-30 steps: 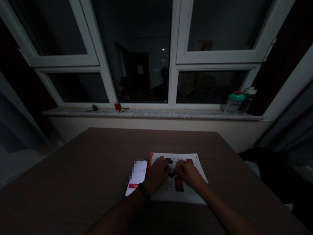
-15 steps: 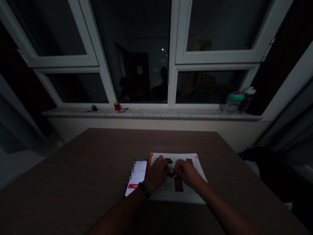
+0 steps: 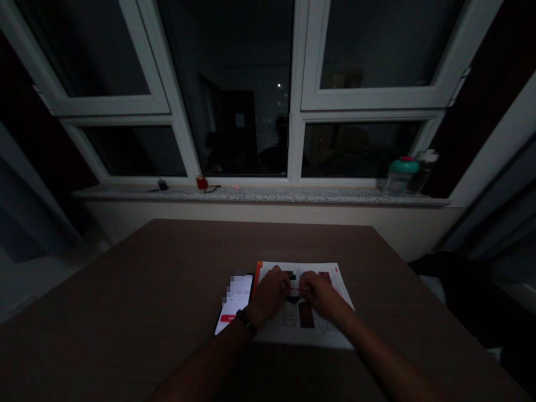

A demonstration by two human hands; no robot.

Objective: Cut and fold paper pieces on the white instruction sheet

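Observation:
Over a printed booklet (image 3: 301,336) with an orange edge, my left hand (image 3: 270,293) and my right hand (image 3: 321,294) are close together. Both have their fingers pinched around something small and thin between them, too dark and small to name. A small dark object (image 3: 292,276) shows just beyond the fingertips, and a dark patch lies below them on the page. A black band (image 3: 246,323) is round my left wrist. Left of that hand lies a phone (image 3: 237,301) with its screen lit.
The brown table (image 3: 188,251) reaches toward a stone windowsill (image 3: 268,194). On the sill are a red object (image 3: 201,182), a small dark item (image 3: 162,184) and a bottle with a teal lid (image 3: 401,176). Dark cloth (image 3: 444,279) lies beyond the table's right edge.
My hands have hardly moved; the fingertips look slightly farther apart, with a thin reddish piece more visible between them. The view has shifted very slightly.

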